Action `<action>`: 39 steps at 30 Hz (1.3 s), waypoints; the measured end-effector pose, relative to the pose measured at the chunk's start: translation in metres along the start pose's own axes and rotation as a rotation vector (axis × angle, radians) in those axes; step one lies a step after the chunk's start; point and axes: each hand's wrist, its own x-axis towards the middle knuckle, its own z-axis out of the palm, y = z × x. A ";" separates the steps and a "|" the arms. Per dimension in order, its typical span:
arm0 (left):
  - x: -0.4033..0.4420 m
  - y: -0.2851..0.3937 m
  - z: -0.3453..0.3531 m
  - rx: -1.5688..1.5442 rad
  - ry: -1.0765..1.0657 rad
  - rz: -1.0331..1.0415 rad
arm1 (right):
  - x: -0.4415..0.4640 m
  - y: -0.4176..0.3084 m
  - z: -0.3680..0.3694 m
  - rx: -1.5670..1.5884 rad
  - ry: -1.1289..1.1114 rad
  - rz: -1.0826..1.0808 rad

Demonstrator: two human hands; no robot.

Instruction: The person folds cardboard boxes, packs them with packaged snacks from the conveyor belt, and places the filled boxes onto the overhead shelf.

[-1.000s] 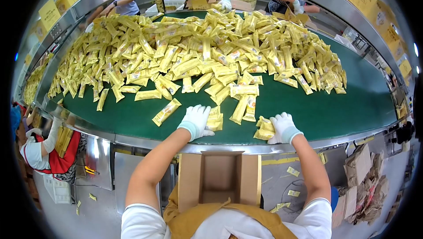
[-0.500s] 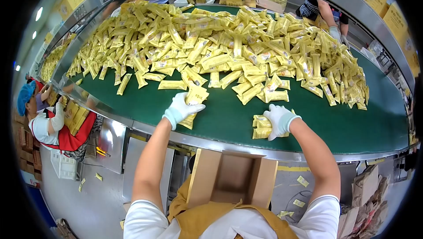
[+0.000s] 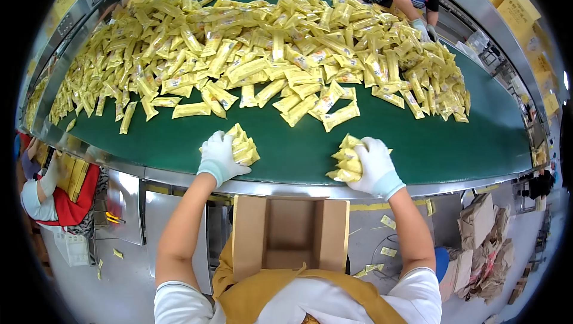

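My left hand [image 3: 219, 158], in a white glove, is closed round a bunch of yellow packets [image 3: 243, 146] over the near part of the green belt [image 3: 286, 145]. To its right, my gloved right hand [image 3: 374, 166] grips another bunch of yellow packets [image 3: 347, 159], stacked one over another. Beyond both hands lies a large heap of yellow packets [image 3: 256, 55]. An open cardboard box [image 3: 291, 234] stands below the belt's near edge, in front of my body, and its inside shows no packets.
Co-workers' gloved hands [image 3: 425, 29] are at the far side. Another worker in a red apron [image 3: 80, 198] is at the left. A metal rail [image 3: 286, 190] edges the belt. Crumpled brown paper [image 3: 486, 240] lies at the lower right, and loose packets [image 3: 388, 222] are on the floor.
Both hands have gathered more packets from the belt in front of the heap. The left bunch, earlier partly loose, is now bundled in my left hand. The view has also shifted.
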 end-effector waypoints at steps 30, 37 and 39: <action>0.007 -0.004 0.010 0.084 -0.013 0.042 | -0.005 0.032 0.029 0.203 -0.419 0.178; 0.004 -0.002 0.008 0.063 -0.025 0.037 | -0.007 0.023 0.037 -0.008 -0.344 0.134; 0.001 0.001 0.006 0.065 0.002 0.031 | -0.012 0.016 0.042 -0.060 -0.251 0.131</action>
